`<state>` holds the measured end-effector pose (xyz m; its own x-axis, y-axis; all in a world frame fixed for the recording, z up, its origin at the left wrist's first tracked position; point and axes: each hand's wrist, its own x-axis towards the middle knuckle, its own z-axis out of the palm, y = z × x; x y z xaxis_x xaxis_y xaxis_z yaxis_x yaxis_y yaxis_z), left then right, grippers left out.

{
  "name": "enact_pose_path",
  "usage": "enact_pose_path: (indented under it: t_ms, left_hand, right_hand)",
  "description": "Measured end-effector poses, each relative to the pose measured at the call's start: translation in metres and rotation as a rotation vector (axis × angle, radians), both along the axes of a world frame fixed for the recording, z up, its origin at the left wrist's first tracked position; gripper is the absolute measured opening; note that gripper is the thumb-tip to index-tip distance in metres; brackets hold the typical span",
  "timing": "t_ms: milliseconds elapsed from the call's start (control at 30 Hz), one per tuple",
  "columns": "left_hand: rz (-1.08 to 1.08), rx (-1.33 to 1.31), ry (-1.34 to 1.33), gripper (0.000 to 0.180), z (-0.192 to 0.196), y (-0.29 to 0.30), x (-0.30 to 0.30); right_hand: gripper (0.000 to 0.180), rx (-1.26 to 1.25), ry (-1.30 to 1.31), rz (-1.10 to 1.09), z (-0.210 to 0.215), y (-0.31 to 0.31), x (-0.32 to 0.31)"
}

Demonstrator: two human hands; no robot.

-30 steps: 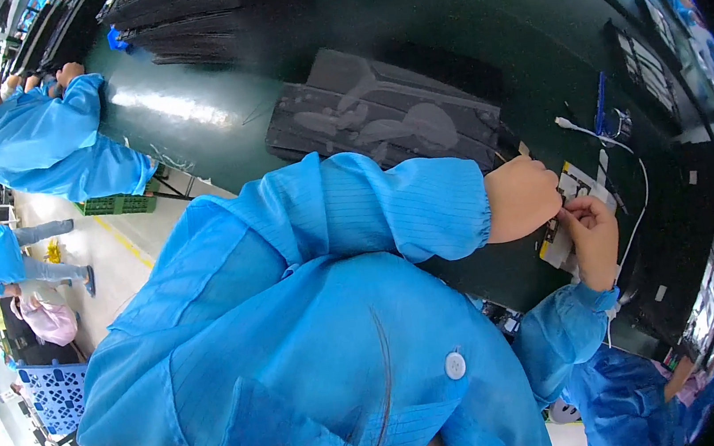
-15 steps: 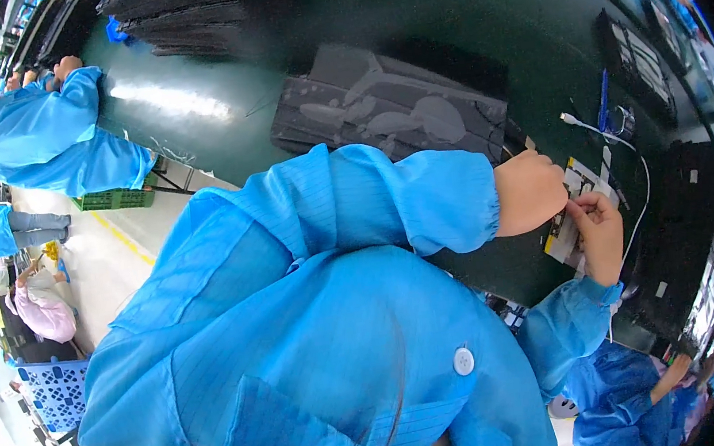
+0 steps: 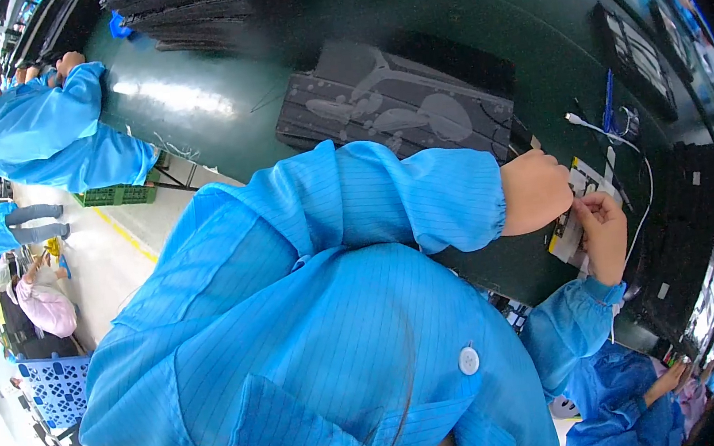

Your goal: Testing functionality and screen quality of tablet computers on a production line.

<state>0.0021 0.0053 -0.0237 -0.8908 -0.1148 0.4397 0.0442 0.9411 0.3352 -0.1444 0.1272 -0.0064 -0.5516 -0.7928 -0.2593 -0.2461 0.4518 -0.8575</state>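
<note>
My left hand is curled into a fist, knuckles up, over a yellow and white sheet with dark pieces on it. From the right, my right hand meets it, thumb and forefinger pinched close to the left fingertips. Whatever sits between the fingers is too small and covered to make out. Both hands hide the middle of the sheet. Just beyond my left forearm lies a stack of flat black panels with glossy grey patches on top.
A white cable curves past my right hand, near a blue pen-like tool. Dark framed panels lie at the far right. A tall black stack stands at the back. Co-workers in blue sit left and lower right.
The whole view has shifted slightly. Both hands stay together over the sheet, with almost no change in their grip.
</note>
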Motion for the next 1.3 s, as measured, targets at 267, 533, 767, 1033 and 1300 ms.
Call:
enact_pose_path:
  t_ms: [267,533,767,1033,1300]
  left_hand:
    - [0.014,0.003,-0.008,0.012,0.000,0.000,0.000]
    - [0.009,-0.008,-0.011,0.013,0.003,-0.001,-0.001]
    - [-0.097,-0.020,0.027,0.021,0.044,-0.023,0.025]
    - [0.223,-0.306,-0.076,0.040,0.068,-0.139,0.107]
    - [0.268,-0.040,-0.312,0.058,0.033,-0.171,0.108]
  right_hand:
    - [0.011,-0.010,0.019,0.025,-0.002,-0.001,-0.002]
    - [0.012,-0.006,0.118,0.089,-0.004,-0.001,-0.006]
    - [0.012,0.101,0.222,0.155,-0.001,-0.005,-0.007]
    - [0.016,0.080,0.300,0.220,0.009,-0.011,-0.001]
    - [0.016,0.137,0.293,0.235,0.014,-0.013,-0.003]
